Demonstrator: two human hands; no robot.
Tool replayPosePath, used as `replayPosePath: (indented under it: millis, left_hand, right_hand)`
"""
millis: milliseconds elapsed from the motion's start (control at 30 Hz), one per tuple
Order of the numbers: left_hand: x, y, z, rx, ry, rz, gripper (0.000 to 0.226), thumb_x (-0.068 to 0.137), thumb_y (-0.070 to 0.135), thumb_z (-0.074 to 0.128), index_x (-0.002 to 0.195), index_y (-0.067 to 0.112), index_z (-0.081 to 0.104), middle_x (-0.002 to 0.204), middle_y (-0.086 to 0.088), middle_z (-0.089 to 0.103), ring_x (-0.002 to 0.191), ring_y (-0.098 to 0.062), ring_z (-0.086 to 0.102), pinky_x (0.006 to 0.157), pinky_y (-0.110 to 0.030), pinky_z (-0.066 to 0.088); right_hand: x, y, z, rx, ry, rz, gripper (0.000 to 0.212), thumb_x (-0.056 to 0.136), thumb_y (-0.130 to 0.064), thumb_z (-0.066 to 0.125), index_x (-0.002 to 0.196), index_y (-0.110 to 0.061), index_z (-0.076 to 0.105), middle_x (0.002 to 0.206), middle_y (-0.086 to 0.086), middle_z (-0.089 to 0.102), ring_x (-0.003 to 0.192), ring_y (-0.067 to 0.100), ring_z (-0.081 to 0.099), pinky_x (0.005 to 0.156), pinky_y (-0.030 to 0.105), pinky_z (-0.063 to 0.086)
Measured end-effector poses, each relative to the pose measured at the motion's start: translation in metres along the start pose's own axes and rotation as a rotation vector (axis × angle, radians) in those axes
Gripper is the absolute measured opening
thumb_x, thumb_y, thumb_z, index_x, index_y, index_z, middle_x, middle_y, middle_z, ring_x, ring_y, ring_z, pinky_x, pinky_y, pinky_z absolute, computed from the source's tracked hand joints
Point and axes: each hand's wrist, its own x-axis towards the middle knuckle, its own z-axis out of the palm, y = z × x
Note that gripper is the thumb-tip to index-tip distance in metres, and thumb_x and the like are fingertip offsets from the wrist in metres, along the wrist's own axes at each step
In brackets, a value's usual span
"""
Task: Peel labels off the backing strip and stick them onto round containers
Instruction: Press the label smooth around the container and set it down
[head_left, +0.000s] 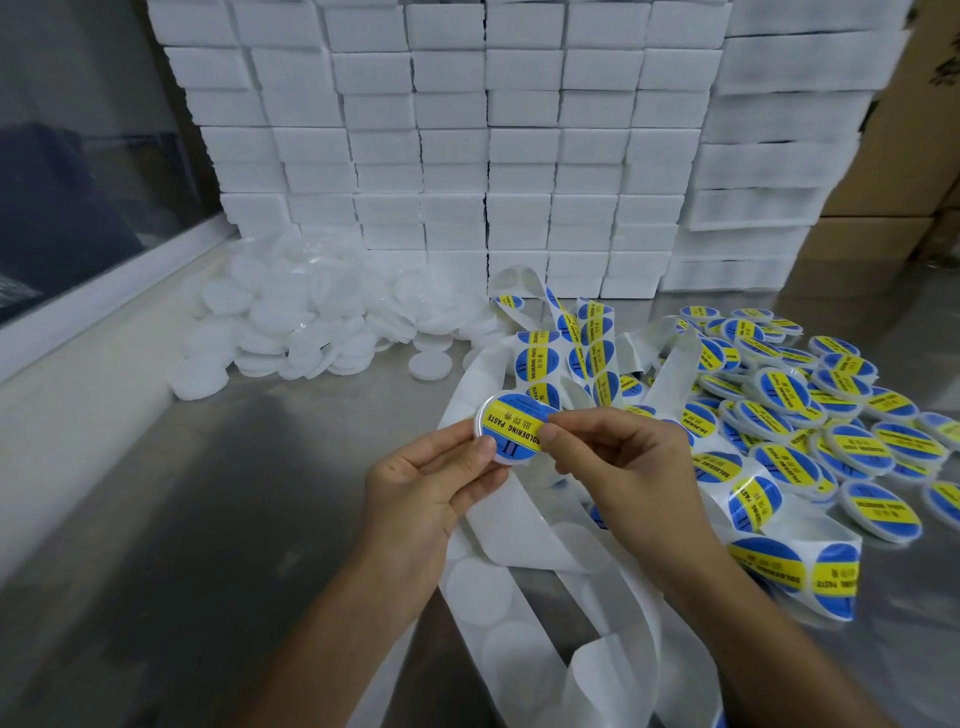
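Left hand (436, 483) grips a round white container (511, 428) at frame centre, thumb on its lower-left edge. Right hand (618, 467) pinches the blue-yellow label (519, 423) against the lid at its 3 o'clock edge. Backing strip (524, 587) loops across the steel table (208, 519) from 12 to 6 o'clock. Labelled containers (831, 415) piled at 3 o'clock; unlabelled ones (311, 322) at 10 o'clock.
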Motion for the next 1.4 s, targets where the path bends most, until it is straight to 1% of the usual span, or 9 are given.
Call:
replayPosePath:
  millis: [200,333,500,767,867,1000,1233,1333,1400]
  left_hand:
    - [0.0,0.0,-0.002,0.023,-0.007,0.013,0.041,0.06,0.017,0.078,0.099,0.003,0.074,0.099,-0.018,0.075,0.09,-0.026,0.074,0.07,-0.026,0.058]
    - [-0.001,0.001,-0.001,0.055,-0.015,0.046,0.035,0.053,0.024,0.082,0.087,0.015,0.08,0.095,-0.015,0.076,0.088,-0.025,0.074,0.069,-0.026,0.058]
    - [-0.002,0.0,0.0,0.095,0.016,0.101,0.037,0.053,0.026,0.082,0.087,0.014,0.079,0.092,-0.016,0.076,0.084,-0.024,0.074,0.067,-0.025,0.057]
    - [-0.004,0.0,0.0,0.178,0.04,0.184,0.024,0.059,0.021,0.08,0.083,0.023,0.08,0.087,-0.011,0.077,0.078,-0.022,0.075,0.067,-0.022,0.057]
    - [-0.004,0.0,0.002,0.212,0.067,0.23,0.021,0.064,0.013,0.079,0.081,0.025,0.08,0.083,-0.009,0.077,0.075,-0.02,0.075,0.065,-0.02,0.056]
    - [-0.005,0.0,0.004,0.278,0.066,0.32,0.035,0.073,-0.004,0.076,0.076,0.03,0.08,0.079,-0.003,0.077,0.073,-0.014,0.074,0.065,-0.017,0.055]
    - [-0.006,-0.001,0.006,0.286,0.058,0.35,0.035,0.07,-0.005,0.077,0.079,0.028,0.08,0.082,-0.001,0.077,0.077,-0.012,0.074,0.067,-0.016,0.054]
    - [-0.006,-0.001,0.006,0.282,0.049,0.338,0.033,0.069,-0.006,0.078,0.078,0.026,0.08,0.082,-0.002,0.077,0.076,-0.012,0.074,0.068,-0.017,0.054]
    - [-0.006,-0.002,0.006,0.283,0.044,0.33,0.033,0.069,-0.005,0.078,0.078,0.026,0.08,0.082,-0.003,0.077,0.076,-0.013,0.073,0.069,-0.018,0.055]
  right_hand:
    - [0.0,0.0,0.0,-0.003,0.003,0.014,0.01,0.08,-0.002,0.075,0.082,-0.012,0.077,0.072,0.005,0.075,0.056,0.007,0.063,0.059,0.014,0.05]
    - [0.0,0.0,0.0,-0.005,-0.003,0.026,0.01,0.08,-0.002,0.075,0.082,-0.012,0.077,0.072,0.003,0.076,0.057,0.006,0.064,0.059,0.014,0.05]
    - [-0.001,0.001,0.0,-0.043,-0.008,0.014,0.012,0.081,-0.004,0.076,0.08,-0.015,0.077,0.07,-0.002,0.075,0.056,0.004,0.064,0.059,0.014,0.05]
    - [0.0,0.004,0.001,-0.086,-0.016,-0.011,0.015,0.081,-0.006,0.077,0.079,-0.02,0.077,0.067,-0.006,0.074,0.055,0.002,0.063,0.054,0.012,0.047]
    - [-0.001,0.006,0.0,-0.081,-0.016,-0.01,0.015,0.081,-0.005,0.077,0.079,-0.02,0.077,0.067,-0.007,0.074,0.055,0.001,0.063,0.055,0.011,0.047]
    - [0.0,0.007,0.0,-0.109,-0.002,-0.022,0.015,0.08,-0.006,0.078,0.077,-0.021,0.077,0.069,-0.005,0.075,0.056,0.003,0.063,0.058,0.014,0.05]
    - [0.001,0.011,-0.002,-0.156,0.032,0.009,0.01,0.08,-0.012,0.079,0.079,-0.021,0.078,0.064,-0.003,0.073,0.054,0.007,0.06,0.054,0.016,0.047]
    - [0.002,0.013,-0.003,-0.193,0.054,0.014,0.008,0.08,-0.015,0.08,0.079,-0.023,0.079,0.065,-0.003,0.073,0.056,0.015,0.064,0.053,0.022,0.051]
    - [0.002,0.013,-0.004,-0.217,0.063,0.015,0.006,0.079,-0.017,0.08,0.081,-0.022,0.079,0.068,-0.003,0.074,0.06,0.021,0.067,0.057,0.027,0.055]
